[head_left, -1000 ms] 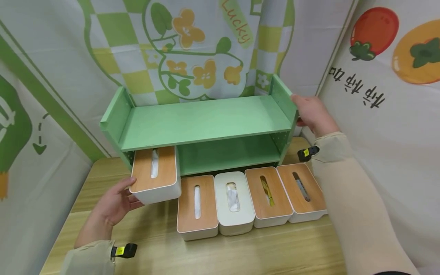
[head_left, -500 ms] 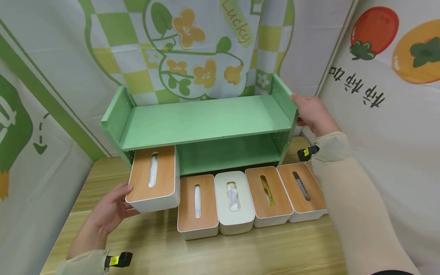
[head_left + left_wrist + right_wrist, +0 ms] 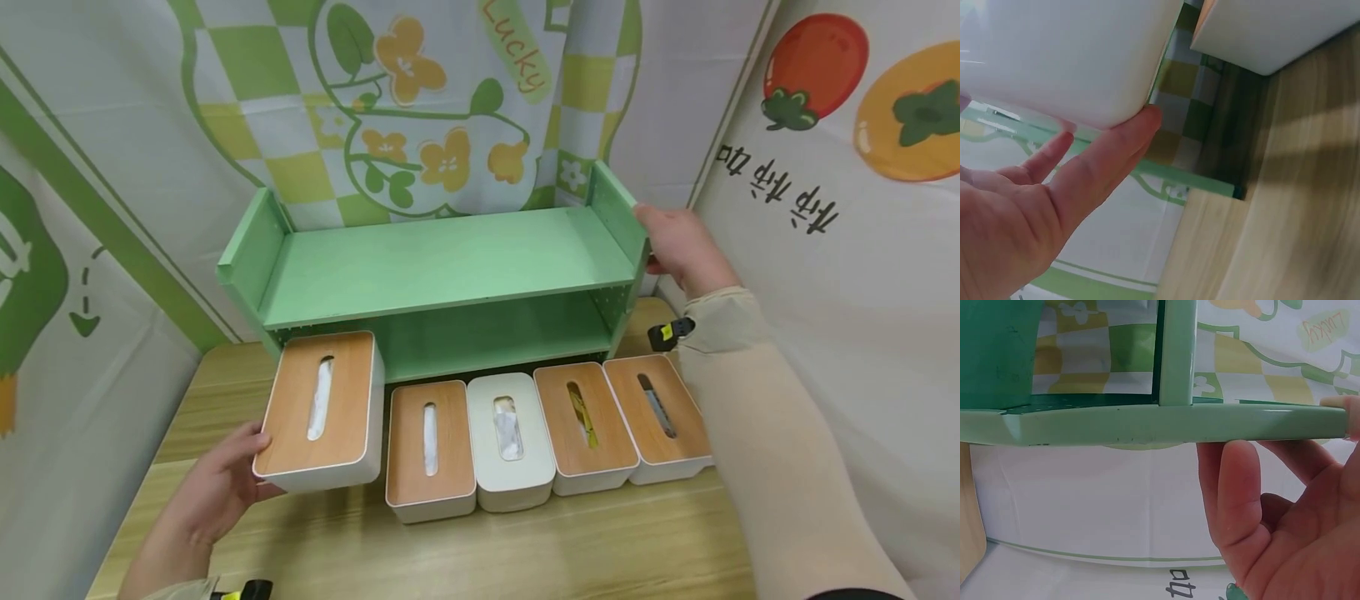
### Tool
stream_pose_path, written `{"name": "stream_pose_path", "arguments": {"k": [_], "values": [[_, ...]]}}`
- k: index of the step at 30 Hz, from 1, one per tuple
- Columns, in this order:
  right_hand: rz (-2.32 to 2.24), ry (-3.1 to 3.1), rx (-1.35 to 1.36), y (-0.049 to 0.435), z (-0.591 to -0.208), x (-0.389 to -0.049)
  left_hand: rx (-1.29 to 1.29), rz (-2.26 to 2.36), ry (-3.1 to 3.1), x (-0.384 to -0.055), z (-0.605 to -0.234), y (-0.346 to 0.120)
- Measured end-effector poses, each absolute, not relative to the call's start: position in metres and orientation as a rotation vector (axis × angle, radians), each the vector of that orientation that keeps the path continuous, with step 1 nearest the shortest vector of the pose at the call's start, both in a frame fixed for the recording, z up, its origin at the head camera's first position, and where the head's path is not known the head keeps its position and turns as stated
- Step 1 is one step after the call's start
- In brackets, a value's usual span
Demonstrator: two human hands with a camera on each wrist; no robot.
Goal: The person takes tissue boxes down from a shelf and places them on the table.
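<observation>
My left hand (image 3: 206, 492) holds a tissue box (image 3: 318, 408) with a wood-look lid and white sides by its left side, thumb at the lid's edge. In the left wrist view, fingertips (image 3: 1141, 122) support the white box (image 3: 1079, 56) from below, clear of the table. A tissue shows through the lid's slot. The box is in front of the left end of a green two-tier shelf (image 3: 450, 258). My right hand (image 3: 686, 250) grips the front edge of the shelf's right side panel; in the right wrist view its fingers (image 3: 1238, 487) touch the panel's outer face (image 3: 1147, 425).
Several more tissue boxes stand in a row before the shelf: one wood-lidded (image 3: 431, 450), one all white (image 3: 512, 442), then two wood-lidded ones, the nearer (image 3: 611, 417) and the rightmost (image 3: 682, 433). The wooden table (image 3: 465, 558) meets printed cloth walls (image 3: 817, 317) at the sides.
My left hand has drawn the tissue box out from under the upper shelf, toward me and slightly left. The right hand and the other boxes have stayed in place.
</observation>
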State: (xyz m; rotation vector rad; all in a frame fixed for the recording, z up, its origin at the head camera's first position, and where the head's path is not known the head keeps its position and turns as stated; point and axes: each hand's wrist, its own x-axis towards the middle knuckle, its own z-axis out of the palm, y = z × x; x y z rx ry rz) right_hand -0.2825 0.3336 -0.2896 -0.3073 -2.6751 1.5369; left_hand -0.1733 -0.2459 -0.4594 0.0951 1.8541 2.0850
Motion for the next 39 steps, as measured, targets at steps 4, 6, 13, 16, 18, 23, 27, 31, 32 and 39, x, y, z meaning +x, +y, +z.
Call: {"name": "stream_pose_path", "arguments": {"k": [4, 6, 13, 16, 18, 23, 27, 31, 32, 39], "values": [[1.537, -2.672, -0.305, 0.333, -0.290, -0.283, 0.162, 2.084, 1.829, -0.165, -0.466, -0.257], [1.536, -2.671, -0.306, 0.333, -0.290, -0.283, 0.186, 2.082, 1.807, -0.160, -0.469, -0.261], [1.545, -2.669, -0.323, 0.334, -0.290, -0.284, 0.135, 2.090, 1.756, -0.151, -0.479, -0.273], [1.538, -2.675, -0.327, 0.334, -0.291, -0.283, 0.117, 2.085, 1.760, -0.148, -0.485, -0.277], [1.533, -2.677, -0.330, 0.334, -0.291, -0.283, 0.129, 2.077, 1.755, -0.146, -0.488, -0.280], [1.520, -2.679, -0.340, 0.334, -0.291, -0.282, 0.095, 2.044, 1.743, -0.146, -0.495, -0.284], [1.518, -2.677, -0.345, 0.333, -0.291, -0.283, -0.008, 2.001, 1.763, -0.146, -0.500, -0.283], [1.518, -2.677, -0.347, 0.333, -0.291, -0.283, -0.105, 1.961, 1.769, -0.146, -0.504, -0.283], [1.515, -2.678, -0.347, 0.333, -0.291, -0.283, -0.125, 1.953, 1.769, -0.147, -0.505, -0.282], [1.516, -2.681, -0.338, 0.333, -0.292, -0.284, -0.193, 1.936, 1.783, -0.147, -0.515, -0.278]]}}
